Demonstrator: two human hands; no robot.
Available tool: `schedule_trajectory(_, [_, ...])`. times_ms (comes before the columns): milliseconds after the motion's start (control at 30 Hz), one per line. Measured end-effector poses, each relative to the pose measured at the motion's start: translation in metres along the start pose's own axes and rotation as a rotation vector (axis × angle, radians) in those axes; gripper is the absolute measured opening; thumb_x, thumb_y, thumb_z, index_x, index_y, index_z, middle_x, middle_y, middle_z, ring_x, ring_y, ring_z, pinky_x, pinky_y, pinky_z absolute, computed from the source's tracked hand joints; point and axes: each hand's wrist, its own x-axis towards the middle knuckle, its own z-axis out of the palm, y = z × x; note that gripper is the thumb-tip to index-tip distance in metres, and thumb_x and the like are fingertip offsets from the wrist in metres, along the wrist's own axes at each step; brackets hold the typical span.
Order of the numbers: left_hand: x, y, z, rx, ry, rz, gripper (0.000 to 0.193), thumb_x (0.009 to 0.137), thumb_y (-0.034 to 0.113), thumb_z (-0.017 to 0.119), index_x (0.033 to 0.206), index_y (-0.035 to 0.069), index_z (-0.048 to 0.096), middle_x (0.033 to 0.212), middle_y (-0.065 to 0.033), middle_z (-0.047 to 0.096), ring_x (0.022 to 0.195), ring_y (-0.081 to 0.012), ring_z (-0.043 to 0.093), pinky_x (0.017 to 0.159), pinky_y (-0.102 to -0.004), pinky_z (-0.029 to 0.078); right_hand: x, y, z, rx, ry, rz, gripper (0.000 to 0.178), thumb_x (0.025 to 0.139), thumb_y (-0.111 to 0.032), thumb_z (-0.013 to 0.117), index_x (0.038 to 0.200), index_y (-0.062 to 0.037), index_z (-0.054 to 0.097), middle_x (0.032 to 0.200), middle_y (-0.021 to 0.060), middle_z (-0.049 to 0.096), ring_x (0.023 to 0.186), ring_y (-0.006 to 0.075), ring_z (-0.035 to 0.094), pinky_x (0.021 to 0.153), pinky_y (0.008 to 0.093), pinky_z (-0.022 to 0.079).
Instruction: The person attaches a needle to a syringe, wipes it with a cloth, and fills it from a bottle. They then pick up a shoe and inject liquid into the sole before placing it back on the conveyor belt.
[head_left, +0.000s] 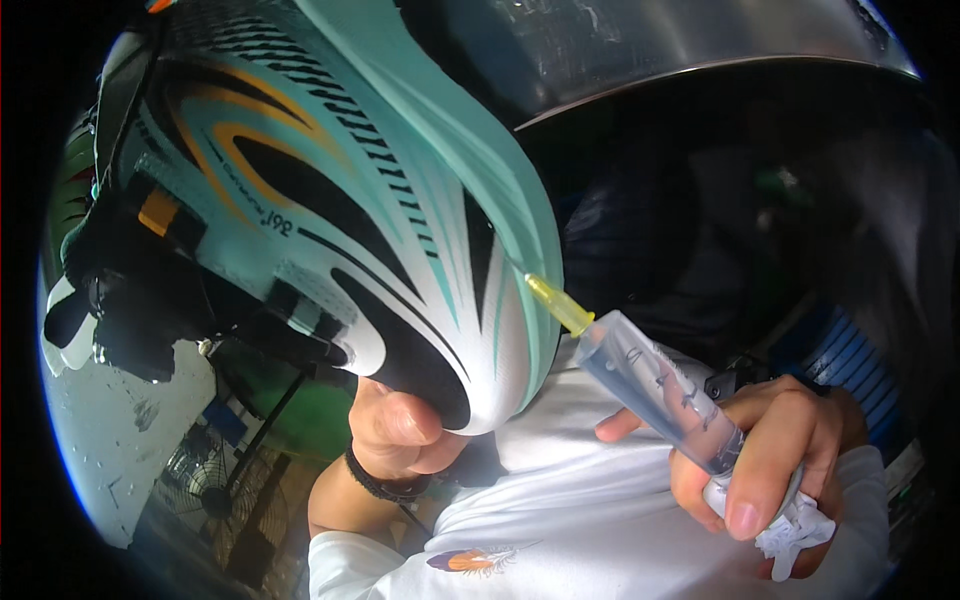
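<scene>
A teal, white and black sports shoe (430, 230) with orange lines fills the upper left, its toe pointing down toward me. My left hand (400, 425), with a dark bracelet at the wrist, grips the toe; the thumb shows and the other fingers are mostly hidden behind the shoe. In my right hand (770, 460) is a clear plastic syringe (660, 390), tilted up to the left. Its yellow dispensing tip (560, 303) reaches the teal sole edge (535, 215), seemingly touching it. Crumpled white paper (797, 535) is also held under the right fingers.
A dark, glossy curved panel (680, 50) hangs over the upper right. Behind lie a wire fan guard (205, 470), a whitish surface (130, 430) at the left, and a blue slatted object (835, 365) at the right.
</scene>
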Motion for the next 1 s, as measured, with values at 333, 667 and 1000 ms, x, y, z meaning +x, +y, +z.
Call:
schedule_trajectory(333, [0.035, 0.003, 0.037, -0.094, -0.177, 0.066, 0.081, 0.075, 0.03, 0.074, 0.14, 0.01, 0.029, 0.14, -0.0086, 0.036, 0.125, -0.0266, 0.044, 0.09, -0.0381, 0.041, -0.013, -0.011, 0.03, -0.065, 0.106, -0.052, 0.059, 0.068, -0.02, 0.08, 0.119, -0.0199, 0.051, 0.091, 0.0125, 0.057, 0.081, 0.0225, 0.059, 0.101, 0.0678, 0.004])
schedule_trajectory(667, [0.089, 0.001, 0.064, -0.192, -0.678, 0.255, 0.07, 0.075, 0.018, 0.074, 0.135, 0.01, 0.039, 0.141, -0.0054, 0.038, 0.129, -0.0216, 0.039, 0.093, -0.0348, 0.039, -0.017, -0.027, 0.045, -0.196, 0.153, -0.081, 0.061, 0.072, -0.026, 0.078, 0.121, -0.0214, 0.042, 0.095, 0.0154, 0.058, 0.09, 0.0297, 0.063, 0.101, 0.0682, 0.008])
schedule_trajectory(1000, [0.092, 0.011, 0.114, -0.345, -0.371, 0.106, 0.07, 0.074, 0.013, 0.074, 0.133, 0.004, 0.039, 0.138, -0.0057, 0.041, 0.13, -0.0196, 0.035, 0.104, -0.0354, 0.034, -0.01, -0.053, 0.039, 0.002, -0.075, 0.032, 0.035, 0.091, -0.011, 0.052, 0.121, -0.0265, 0.043, 0.113, 0.02, 0.051, 0.112, 0.035, 0.051, 0.104, 0.0639, -0.002])
